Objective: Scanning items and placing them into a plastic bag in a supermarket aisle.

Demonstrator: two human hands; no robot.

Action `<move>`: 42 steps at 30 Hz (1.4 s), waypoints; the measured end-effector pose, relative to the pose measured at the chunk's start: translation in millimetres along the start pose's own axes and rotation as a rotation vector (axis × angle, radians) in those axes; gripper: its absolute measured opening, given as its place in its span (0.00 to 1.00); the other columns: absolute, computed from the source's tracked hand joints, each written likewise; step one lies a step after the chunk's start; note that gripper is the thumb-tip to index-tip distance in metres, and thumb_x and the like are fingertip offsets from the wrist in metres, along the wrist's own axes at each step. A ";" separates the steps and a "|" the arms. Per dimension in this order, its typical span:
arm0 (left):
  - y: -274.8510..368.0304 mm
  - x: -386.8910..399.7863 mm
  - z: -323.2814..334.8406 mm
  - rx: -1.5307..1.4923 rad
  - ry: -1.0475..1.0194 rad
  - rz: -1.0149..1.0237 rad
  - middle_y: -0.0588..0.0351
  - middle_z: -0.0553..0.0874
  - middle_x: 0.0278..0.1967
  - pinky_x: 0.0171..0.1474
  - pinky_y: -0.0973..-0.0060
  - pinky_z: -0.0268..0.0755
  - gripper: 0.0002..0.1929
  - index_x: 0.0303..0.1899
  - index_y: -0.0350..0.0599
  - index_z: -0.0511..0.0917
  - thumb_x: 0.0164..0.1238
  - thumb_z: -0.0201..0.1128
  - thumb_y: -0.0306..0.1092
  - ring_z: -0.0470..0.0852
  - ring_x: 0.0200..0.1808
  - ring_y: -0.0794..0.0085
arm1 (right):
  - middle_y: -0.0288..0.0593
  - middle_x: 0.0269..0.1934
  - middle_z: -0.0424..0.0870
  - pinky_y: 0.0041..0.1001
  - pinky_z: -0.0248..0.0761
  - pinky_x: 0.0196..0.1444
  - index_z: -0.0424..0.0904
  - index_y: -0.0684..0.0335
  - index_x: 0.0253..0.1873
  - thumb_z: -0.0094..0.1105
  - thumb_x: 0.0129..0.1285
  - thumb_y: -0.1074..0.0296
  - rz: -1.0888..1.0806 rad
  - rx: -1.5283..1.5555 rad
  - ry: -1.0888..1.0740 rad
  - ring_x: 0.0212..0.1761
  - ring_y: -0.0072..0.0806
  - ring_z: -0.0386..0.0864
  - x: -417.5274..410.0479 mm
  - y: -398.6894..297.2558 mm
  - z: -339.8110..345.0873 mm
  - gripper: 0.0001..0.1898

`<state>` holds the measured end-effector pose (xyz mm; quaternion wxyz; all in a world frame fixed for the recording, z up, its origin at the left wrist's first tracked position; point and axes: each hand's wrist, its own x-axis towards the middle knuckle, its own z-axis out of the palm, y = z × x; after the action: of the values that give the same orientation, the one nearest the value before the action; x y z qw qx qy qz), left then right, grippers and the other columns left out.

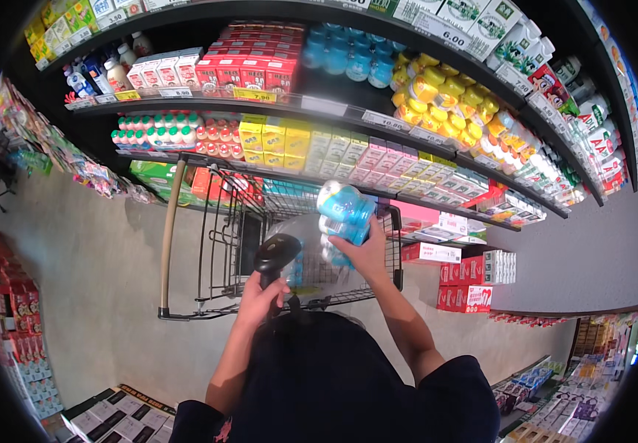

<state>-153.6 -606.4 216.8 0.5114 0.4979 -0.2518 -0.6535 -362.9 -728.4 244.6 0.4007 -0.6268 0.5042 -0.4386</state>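
Observation:
My left hand (264, 296) is wrapped around the grip of a black handheld barcode scanner (278, 252), its head turned toward the cart. Held in my right hand (366, 252) is a shrink-wrapped pack of blue drink bottles (344, 210) with pale caps, tilted above the cart. A barcode label (332, 226) shows on the pack's side. Beneath both hands stands a black wire shopping cart (219, 238) with a tan handle bar (172, 238). Inside the cart is clear plastic wrapping (319, 277), with blue items partly visible through it.
Ahead, dark shelves hold more blue bottles (357, 58), yellow bottle packs (435, 99), red milk cartons (249, 69) and price tags (255, 95). Red and white boxes (465, 277) are stacked on the floor at right. A carton display (122, 415) stands at lower left.

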 end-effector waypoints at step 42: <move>5.3 -3.0 27.9 0.153 -0.089 -0.204 0.61 0.78 0.22 0.22 0.81 0.62 0.09 0.42 0.35 0.75 0.69 0.58 0.33 0.72 0.18 0.79 | 0.44 0.44 0.80 0.29 0.71 0.49 0.70 0.67 0.56 0.74 0.50 0.66 0.409 0.294 0.077 0.44 0.28 0.78 -73.8 76.4 26.7 0.30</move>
<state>-176.8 -610.5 233.0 0.3910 0.5289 -0.2714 -0.7026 -366.8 -667.2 153.8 0.5484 -0.4294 0.5663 -0.4407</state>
